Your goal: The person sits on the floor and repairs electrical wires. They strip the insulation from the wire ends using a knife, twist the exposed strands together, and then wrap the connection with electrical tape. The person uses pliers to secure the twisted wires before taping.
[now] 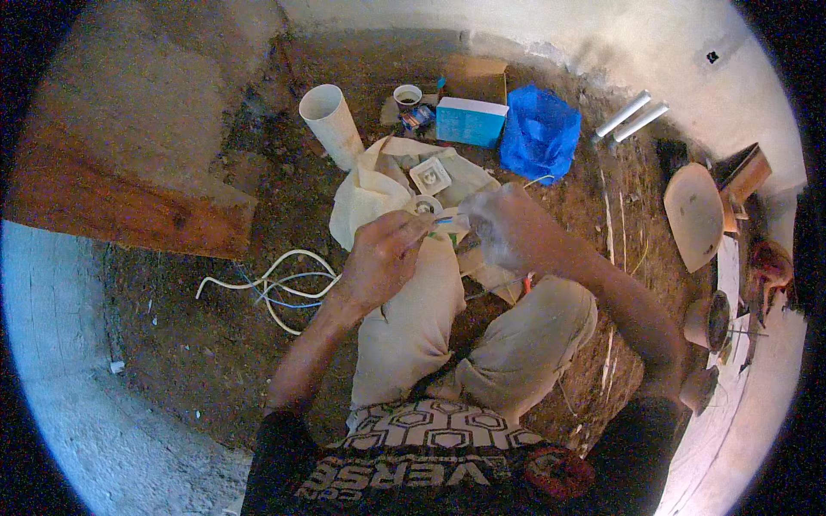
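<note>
My left hand (pixel 383 262) is closed in a pinch over my left knee. Thin white and blue electric wire (pixel 444 220) shows at its fingertips, reaching toward the other hand. Opposite it, my right hand (pixel 512 228) has curled fingers, smeared at the tips; what they grip is hidden. A pale bag or cloth (pixel 361 193) is spread just beyond both hands. On it lie a white square electrical fitting (pixel 431 176) and, nearer me, a round white fitting (pixel 425 205), partly covered. Loops of white and blue cable (pixel 297 255) rest on the ground left of my left hand.
Beyond the cloth stand a white pipe piece (pixel 337 125), a small cup (pixel 407 96), a blue-and-white box (pixel 471 120) and a blue plastic bag (pixel 539 129). Two white tubes (pixel 632 118) lean far right. A wooden board (pixel 129 202) is at left; a pale oval piece (pixel 693 217) at right.
</note>
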`<state>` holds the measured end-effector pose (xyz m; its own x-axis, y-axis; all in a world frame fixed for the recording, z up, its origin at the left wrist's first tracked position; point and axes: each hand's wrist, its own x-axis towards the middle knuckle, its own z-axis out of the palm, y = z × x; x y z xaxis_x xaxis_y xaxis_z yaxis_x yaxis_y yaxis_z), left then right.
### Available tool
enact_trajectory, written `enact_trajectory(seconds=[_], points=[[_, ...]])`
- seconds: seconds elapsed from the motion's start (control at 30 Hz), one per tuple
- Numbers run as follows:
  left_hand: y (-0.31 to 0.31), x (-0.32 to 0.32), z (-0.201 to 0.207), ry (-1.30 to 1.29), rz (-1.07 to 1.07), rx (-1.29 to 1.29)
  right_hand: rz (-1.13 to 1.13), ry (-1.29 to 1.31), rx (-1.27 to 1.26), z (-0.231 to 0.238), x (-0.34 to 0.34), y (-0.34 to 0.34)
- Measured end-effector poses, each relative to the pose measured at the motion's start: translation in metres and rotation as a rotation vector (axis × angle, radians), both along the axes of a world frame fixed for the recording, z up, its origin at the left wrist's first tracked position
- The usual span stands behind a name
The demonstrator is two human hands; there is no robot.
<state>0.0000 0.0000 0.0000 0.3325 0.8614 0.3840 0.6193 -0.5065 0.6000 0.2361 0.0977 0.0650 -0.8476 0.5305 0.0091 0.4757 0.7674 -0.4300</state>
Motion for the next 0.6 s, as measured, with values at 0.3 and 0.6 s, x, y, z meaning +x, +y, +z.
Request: enact_trajectory(seconds=[0.3, 0.6], points=[[-0.019, 0.006, 0.003, 0.03, 0.109, 0.012, -0.135, 0.183, -0.739, -0.008, 0.004, 0.008], [-0.002, -0.004, 0.03, -0.219, 0.101, -0.134, 0.251, 0.14, 0.442, -0.007, 0.01, 0.0]])
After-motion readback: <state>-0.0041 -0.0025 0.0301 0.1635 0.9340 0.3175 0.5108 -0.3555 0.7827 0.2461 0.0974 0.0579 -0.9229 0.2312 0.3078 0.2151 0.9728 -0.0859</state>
